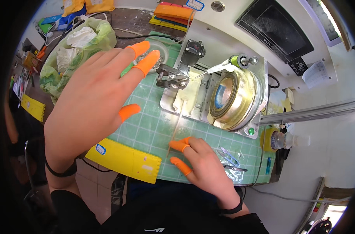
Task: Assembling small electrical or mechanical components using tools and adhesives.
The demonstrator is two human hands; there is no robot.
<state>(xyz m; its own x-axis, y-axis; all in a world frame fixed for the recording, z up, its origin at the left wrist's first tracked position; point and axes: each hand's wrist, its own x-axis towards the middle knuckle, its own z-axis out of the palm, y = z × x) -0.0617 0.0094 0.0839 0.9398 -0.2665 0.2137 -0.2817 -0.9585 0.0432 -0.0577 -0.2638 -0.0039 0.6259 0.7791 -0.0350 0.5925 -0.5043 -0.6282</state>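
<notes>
Orange finger cots cover several fingertips on both hands. My left hand is raised at the left with its fingers stretched apart, holding nothing. Beneath its fingertips, a clear round dish with small shiny bits is partly covered. My right hand is low over the green mat, its fingertips closed on a thin pale stick. The stick's far end reaches the pale plate of a bench machine. Beside that plate are a metal clamp and a brass-coloured round drum.
A yellow pouch lies along the mat's near left edge. Blue-handled snips and dark tweezers rest on clear plastic at right. A plastic-lined bin stands far left. The machine's dark screen rises behind; a metal rail extends right.
</notes>
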